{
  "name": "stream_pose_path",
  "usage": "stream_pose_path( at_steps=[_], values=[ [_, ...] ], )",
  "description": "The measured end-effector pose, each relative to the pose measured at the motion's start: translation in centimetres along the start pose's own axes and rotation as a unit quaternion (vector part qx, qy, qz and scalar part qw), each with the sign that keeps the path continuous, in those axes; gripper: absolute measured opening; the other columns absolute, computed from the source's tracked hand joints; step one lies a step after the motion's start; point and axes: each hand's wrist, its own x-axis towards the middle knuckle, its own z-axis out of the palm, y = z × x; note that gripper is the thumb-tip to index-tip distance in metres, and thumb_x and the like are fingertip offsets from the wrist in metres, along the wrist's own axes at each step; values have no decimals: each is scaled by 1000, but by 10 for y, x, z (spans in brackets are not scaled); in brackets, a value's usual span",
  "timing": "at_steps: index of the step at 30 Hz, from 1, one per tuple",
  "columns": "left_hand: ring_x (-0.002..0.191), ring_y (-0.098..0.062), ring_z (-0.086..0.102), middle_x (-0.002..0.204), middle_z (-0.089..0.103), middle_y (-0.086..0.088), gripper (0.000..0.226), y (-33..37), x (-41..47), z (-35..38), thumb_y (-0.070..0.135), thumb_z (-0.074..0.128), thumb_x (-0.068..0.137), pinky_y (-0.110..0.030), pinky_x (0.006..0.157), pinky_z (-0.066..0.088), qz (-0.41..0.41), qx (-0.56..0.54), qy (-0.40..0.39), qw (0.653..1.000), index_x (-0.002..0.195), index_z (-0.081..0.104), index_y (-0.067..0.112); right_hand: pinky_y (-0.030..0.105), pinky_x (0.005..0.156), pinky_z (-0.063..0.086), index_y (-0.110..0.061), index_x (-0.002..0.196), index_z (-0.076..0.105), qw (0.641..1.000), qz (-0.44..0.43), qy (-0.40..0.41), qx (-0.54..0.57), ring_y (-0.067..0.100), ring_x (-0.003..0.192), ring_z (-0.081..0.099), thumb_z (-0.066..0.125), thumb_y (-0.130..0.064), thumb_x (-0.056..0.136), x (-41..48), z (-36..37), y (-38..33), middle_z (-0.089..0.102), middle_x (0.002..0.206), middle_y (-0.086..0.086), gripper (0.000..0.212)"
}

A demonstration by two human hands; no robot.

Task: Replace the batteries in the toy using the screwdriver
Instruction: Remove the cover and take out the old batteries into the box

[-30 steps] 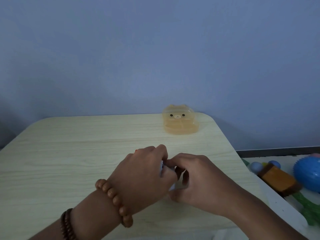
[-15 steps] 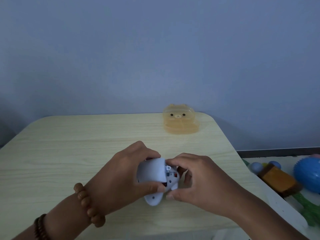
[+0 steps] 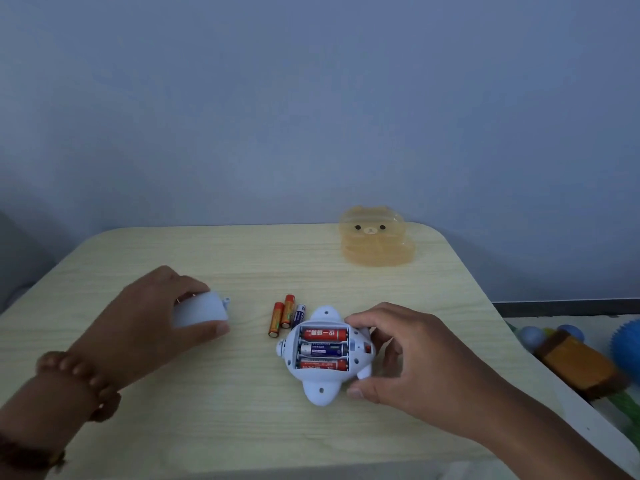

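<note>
faces a plain blue-grey wall (image 3: 311, 98), matte and unbroken, under dim, cool, even light. in front of it, a pale wood-grain worktop (image 3: 207, 251) with rounded far corners, set close to the wall. holds, near its far right corner, a translucent orange box (image 3: 375, 244) with a bear's face. to the right, a dark skirting strip (image 3: 568, 308) along the foot of the wall; below that, a white surface (image 3: 568, 410) with a blue spiky ball (image 3: 627, 348), a brown-and-orange block (image 3: 578, 362) and something green (image 3: 620, 407), blurred.

Cover (image 3: 202, 311) blurred, half under L fingers (image 3: 188, 285); blue ball (image 3: 627, 348) cut off.
</note>
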Motion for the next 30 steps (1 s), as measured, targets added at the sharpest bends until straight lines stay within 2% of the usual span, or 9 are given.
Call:
stream_pose_path(
  at_steps=[5, 17, 18, 20, 22, 23, 26, 30],
  values=[
    [82, -10, 52, 88, 58, 10, 78, -12, -2, 22, 81, 50, 59, -24, 72, 36, -33, 25, 14, 999, 107, 70, 22, 15, 79, 50, -42, 117, 64, 1000, -4, 2, -7, 3, 100, 62, 92, -36, 64, 2, 1, 1, 64, 109, -21, 60],
    [85, -1, 54, 95, 55, 16, 85, -12, -4, 16, 81, 59, 53, -17, 70, 39, -44, -61, -1, 997, 120, 62, 29, 17, 82, 51, -42, 122, 60, 1000, 16, -5, 6, 0, 97, 61, 90, -34, 68, 3, 2, 4, 63, 111, -22, 62],
    [85, -1, 55, 96, 55, 17, 80, -9, -4, 12, 79, 63, 55, -17, 70, 39, -38, -57, 10, 998, 119, 61, 31, 16, 82, 50, -42, 122, 60, 1000, 17, -5, 5, 0, 97, 61, 90, -34, 68, 3, 2, 5, 63, 111, -22, 62],
    [83, 0, 56, 94, 57, 18, 52, 8, -1, 0, 62, 75, 69, -15, 69, 40, -13, -43, 64, 997, 110, 61, 35, 14, 81, 49, -43, 122, 59, 1000, 16, -6, 0, -1, 98, 60, 89, -36, 69, 3, 2, 4, 62, 111, -22, 61],
    [76, 1, 56, 87, 58, 16, 23, 42, 3, -11, 39, 75, 81, -11, 65, 40, 40, -42, 139, 989, 99, 63, 33, 13, 81, 48, -45, 121, 58, 1000, 14, -6, -11, -2, 100, 58, 88, -38, 69, 3, 3, 3, 61, 111, -23, 60],
    [71, 0, 56, 84, 58, 16, 16, 65, 5, -15, 34, 73, 82, -13, 62, 42, 69, -45, 156, 984, 95, 64, 30, 12, 80, 48, -45, 121, 58, 1000, 11, -6, -14, -2, 100, 58, 88, -39, 69, 3, 3, 2, 61, 112, -23, 60],
    [71, -2, 56, 83, 59, 16, 13, 126, 13, -11, 43, 65, 83, -24, 61, 48, 109, -46, 98, 988, 91, 64, 32, 12, 79, 48, -44, 122, 60, 1000, -1, -1, -15, -2, 101, 60, 85, -29, 73, 6, 3, 3, 63, 111, -23, 56],
    [81, -8, 52, 87, 58, 14, 23, 161, 17, 16, 48, 56, 79, -29, 69, 51, 69, -30, 37, 996, 90, 63, 29, 10, 76, 47, -40, 124, 64, 1000, -14, 9, -20, -3, 99, 63, 77, -22, 75, 7, 5, 5, 65, 109, -22, 54]
  ],
)
